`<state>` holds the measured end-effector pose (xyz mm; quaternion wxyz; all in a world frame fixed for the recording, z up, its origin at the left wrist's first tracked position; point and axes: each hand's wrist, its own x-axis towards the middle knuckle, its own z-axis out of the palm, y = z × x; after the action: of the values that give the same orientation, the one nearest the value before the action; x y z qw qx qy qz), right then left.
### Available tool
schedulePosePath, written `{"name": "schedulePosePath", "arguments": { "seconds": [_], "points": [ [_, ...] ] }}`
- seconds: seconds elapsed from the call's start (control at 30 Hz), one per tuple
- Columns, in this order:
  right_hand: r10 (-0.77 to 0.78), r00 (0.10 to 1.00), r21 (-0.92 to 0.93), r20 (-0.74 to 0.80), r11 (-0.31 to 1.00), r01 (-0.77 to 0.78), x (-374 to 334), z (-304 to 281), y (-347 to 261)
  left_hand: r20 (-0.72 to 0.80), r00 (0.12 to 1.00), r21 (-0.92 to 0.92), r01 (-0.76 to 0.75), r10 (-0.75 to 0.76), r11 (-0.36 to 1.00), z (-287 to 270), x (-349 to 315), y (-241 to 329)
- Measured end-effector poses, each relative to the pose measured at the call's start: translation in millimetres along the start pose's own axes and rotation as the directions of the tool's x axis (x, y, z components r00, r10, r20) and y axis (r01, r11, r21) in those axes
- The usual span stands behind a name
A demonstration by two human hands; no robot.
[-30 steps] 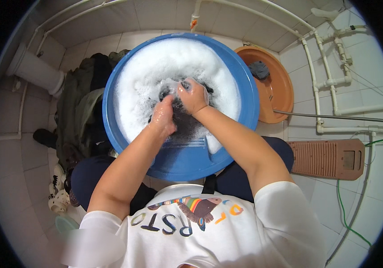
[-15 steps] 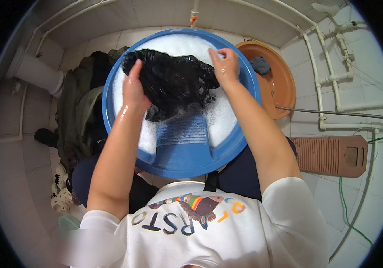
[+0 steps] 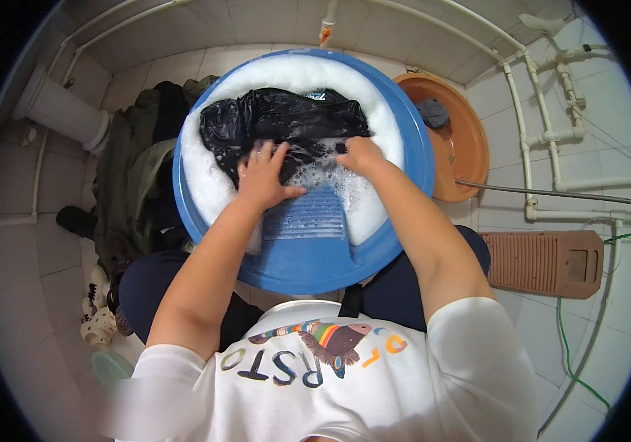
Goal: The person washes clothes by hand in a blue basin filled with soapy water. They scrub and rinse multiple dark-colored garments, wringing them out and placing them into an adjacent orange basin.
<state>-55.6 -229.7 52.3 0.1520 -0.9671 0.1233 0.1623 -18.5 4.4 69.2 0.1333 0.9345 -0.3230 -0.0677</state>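
Observation:
A wet black garment (image 3: 286, 118) lies spread in the white suds (image 3: 201, 155) of a blue washtub (image 3: 297, 269), just beyond the tub's ribbed washboard slope (image 3: 306, 215). My left hand (image 3: 262, 177) rests on the garment's near edge, fingers spread and thumb pointing right over the ribs. At the near right corner, my right hand (image 3: 362, 155) has its fingers bent together around a bit of the black cloth. Foamy water shows between the two hands. Part of the garment is under water or suds, so its kind cannot be made out.
An orange basin (image 3: 470, 158) with a grey cloth (image 3: 433, 113) stands behind the tub on the right. Nearer lies a brown washboard (image 3: 544, 264). Dark clothes (image 3: 127, 188) are heaped at the left, by pale clogs (image 3: 99, 326). White pipes (image 3: 529, 147) run along the right wall.
The garment, held up between both hands before, has been lowered and spread into the suds. Both hands came down nearer to me, and the left moved right and spread its fingers.

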Motion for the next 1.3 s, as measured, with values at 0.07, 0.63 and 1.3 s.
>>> {"name": "schedulePosePath", "arguments": {
  "seconds": [0.07,0.63,1.3],
  "points": [
    [0.07,0.998,-0.053,-0.005,0.996,-0.07,5,4,6,0.105,0.99,0.017,0.091,-0.092,0.996,-5,4,-2],
    [0.06,0.977,0.731,-0.206,0.673,0.113,6,-46,-19,0.006,0.998,-1.0,0.008,-0.064,0.016,-52,35,-26],
    [0.058,0.848,0.419,-0.526,0.886,0.199,-21,-5,-67,0.367,0.913,-0.841,0.244,-0.178,-0.483,-34,23,-6]
  ]
}}
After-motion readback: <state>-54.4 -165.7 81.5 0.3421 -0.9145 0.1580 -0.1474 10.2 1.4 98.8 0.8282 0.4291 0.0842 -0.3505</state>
